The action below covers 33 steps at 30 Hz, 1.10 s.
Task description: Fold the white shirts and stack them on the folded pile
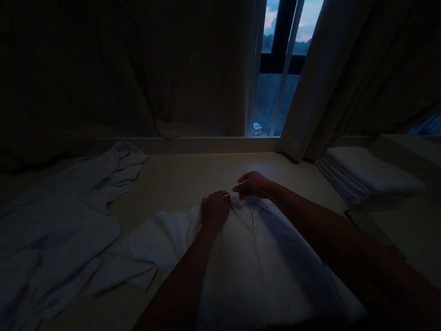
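The left hand (215,210) and right hand (256,183) pinch the collar (236,200) of the shirt (243,271); I'd hold both sides level.

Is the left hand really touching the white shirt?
Touching: the head view shows the left hand against the white shirt, fingers gripping cloth at its collar.

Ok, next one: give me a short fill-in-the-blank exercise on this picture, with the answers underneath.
1. The left hand and right hand are both at the ____ of the white shirt.
2. The folded stack of cloth lies to the ____ of the shirt.
3. The loose, rumpled cloth lies to the shirt's other side, the ____.

Answers: collar; right; left.
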{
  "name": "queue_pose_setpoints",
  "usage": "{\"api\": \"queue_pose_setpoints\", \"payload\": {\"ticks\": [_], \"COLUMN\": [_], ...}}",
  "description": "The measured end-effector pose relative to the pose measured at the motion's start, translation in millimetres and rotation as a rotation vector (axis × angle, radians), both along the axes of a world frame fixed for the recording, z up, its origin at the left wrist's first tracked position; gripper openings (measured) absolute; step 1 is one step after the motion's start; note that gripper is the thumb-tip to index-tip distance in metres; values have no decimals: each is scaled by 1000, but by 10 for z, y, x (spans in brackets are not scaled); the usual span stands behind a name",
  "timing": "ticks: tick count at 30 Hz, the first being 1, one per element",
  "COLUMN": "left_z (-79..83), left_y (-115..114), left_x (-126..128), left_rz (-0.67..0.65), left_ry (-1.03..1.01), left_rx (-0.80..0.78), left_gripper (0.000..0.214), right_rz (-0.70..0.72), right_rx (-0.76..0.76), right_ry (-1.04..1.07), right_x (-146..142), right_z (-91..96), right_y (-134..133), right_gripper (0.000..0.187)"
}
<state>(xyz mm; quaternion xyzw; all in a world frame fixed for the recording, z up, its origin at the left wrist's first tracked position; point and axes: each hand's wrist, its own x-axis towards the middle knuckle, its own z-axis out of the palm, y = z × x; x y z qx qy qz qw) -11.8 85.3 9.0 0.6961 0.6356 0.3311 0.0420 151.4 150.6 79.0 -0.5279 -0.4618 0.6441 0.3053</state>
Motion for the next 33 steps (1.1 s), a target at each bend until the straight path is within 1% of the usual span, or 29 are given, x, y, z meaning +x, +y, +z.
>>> {"api": "queue_pose_setpoints", "payload": {"ticks": [8,14,17,22,25,27,30,33], "left_z": [18,28,29,42,36,27,15,9], "left_y": [-26,-35,-49,-80,-77,-70,-62,-58], "left_x": [15,2,10,30,27,22,15,10], "left_rz": [-1,-15,-40,-120,-140,-135,-133,-132], "left_ry": [40,62,72,103,121,125,127,127], "left_rx": [57,117,133,145,136,129,121,115], "left_gripper": [19,15,14,20,17,16,18,19], "right_rz": [-68,-147,-205,-264,-294,-297,-227,-152], "right_rx": [92,162,193,233,263,267,224,171], "right_ry": [23,52,88,90,-9,-93,-176,-283], "right_x": [-43,-10,38,38,-21,-60,-84,-72], "right_z": [-61,-190,-265,-323,-313,-297,-259,-206], "right_y": [-28,-127,-204,-272,-276,-273,-265,-246], "right_gripper": [49,56,58,63,61,55,42,44]}}
